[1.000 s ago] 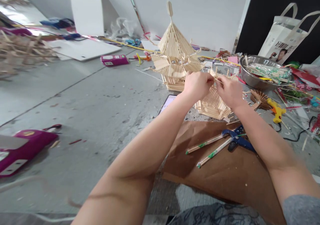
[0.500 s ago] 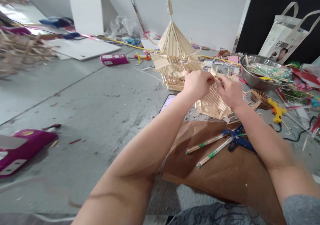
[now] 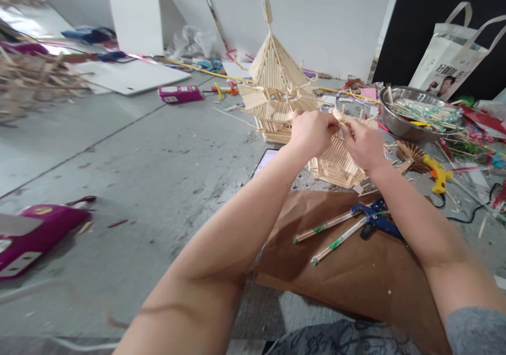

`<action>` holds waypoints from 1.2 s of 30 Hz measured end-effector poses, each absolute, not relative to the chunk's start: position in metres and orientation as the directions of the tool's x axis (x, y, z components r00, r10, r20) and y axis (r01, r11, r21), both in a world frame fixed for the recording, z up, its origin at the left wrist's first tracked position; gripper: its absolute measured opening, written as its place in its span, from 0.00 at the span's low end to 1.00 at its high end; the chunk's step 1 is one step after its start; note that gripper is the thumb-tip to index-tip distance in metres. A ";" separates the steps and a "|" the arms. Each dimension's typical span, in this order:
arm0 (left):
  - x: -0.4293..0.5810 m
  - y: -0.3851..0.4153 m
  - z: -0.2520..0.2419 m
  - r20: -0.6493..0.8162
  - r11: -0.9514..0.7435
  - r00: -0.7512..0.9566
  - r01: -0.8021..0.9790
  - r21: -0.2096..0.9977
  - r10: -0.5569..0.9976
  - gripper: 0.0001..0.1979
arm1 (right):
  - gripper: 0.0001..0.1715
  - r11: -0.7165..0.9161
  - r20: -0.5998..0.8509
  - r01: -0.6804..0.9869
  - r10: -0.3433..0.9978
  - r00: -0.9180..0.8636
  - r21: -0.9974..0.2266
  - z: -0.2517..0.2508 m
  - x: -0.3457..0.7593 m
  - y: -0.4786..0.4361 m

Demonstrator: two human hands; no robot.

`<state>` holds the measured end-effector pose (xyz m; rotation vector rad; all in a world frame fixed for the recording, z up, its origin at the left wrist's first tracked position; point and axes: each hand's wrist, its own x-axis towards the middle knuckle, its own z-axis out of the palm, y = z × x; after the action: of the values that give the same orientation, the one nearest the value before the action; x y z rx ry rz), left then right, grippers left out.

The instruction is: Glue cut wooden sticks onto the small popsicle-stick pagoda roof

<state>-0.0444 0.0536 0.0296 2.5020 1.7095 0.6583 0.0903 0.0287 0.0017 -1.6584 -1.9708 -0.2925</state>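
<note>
My left hand (image 3: 314, 131) and my right hand (image 3: 362, 141) meet over the top of a small pale structure (image 3: 336, 163) built of thin wooden sticks. The fingers of both hands are pinched around what looks like a short wooden stick at its upper edge; fingertips hide most of it. A few short sticks stand up from the structure just behind my hands. Left of it and farther back rises a taller stick-built pagoda (image 3: 272, 76) with a pointed roof, partly covered by my left hand.
Brown paper (image 3: 316, 281) lies in front, bearing blue-handled pliers (image 3: 375, 218) and wrapped chopsticks (image 3: 336, 244). At right are a yellow glue gun (image 3: 438, 175), a paper fan (image 3: 411, 156) and a metal bowl (image 3: 399, 126) of chopsticks. A phone (image 3: 264, 161) lies near the pagoda; magenta devices (image 3: 181, 94) sit left.
</note>
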 end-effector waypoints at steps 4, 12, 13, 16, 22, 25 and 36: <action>-0.044 0.054 0.029 0.324 -0.389 0.292 0.874 0.292 0.900 0.12 | 0.19 0.234 0.539 0.955 0.837 -0.101 -0.184 0.001 0.091 0.029; -0.043 0.055 0.029 0.331 -0.399 0.297 0.865 0.303 0.896 0.11 | 0.17 0.231 0.503 0.944 0.860 -0.086 -0.233 0.006 0.091 0.028; -0.044 0.055 0.029 0.336 -0.403 0.297 0.859 0.314 0.894 0.11 | 0.17 0.248 0.507 0.936 0.857 -0.092 -0.249 0.006 0.093 0.029; -0.049 0.054 0.030 0.359 -0.416 0.282 0.826 0.382 0.890 0.13 | 0.23 0.329 0.538 0.885 0.835 -0.110 -0.329 0.008 0.104 0.030; -0.061 0.041 0.025 0.632 -0.516 0.078 0.658 0.548 0.771 0.09 | 0.20 0.453 0.623 0.714 0.781 -0.029 -0.534 0.017 0.133 0.010; -0.063 0.026 0.021 0.787 -0.620 -0.042 0.589 0.517 0.616 0.07 | 0.15 0.436 0.613 0.635 0.786 0.077 -0.638 0.014 0.147 -0.006; -0.049 -0.032 -0.006 0.500 -0.683 0.467 0.540 0.492 0.730 0.12 | 0.23 0.178 0.321 0.462 0.914 0.250 -0.869 -0.013 0.185 -0.041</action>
<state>-0.0493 -0.0321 -0.0057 2.4531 1.0883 1.0286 0.1855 -0.0407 -0.0131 -1.4478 -1.3743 0.5296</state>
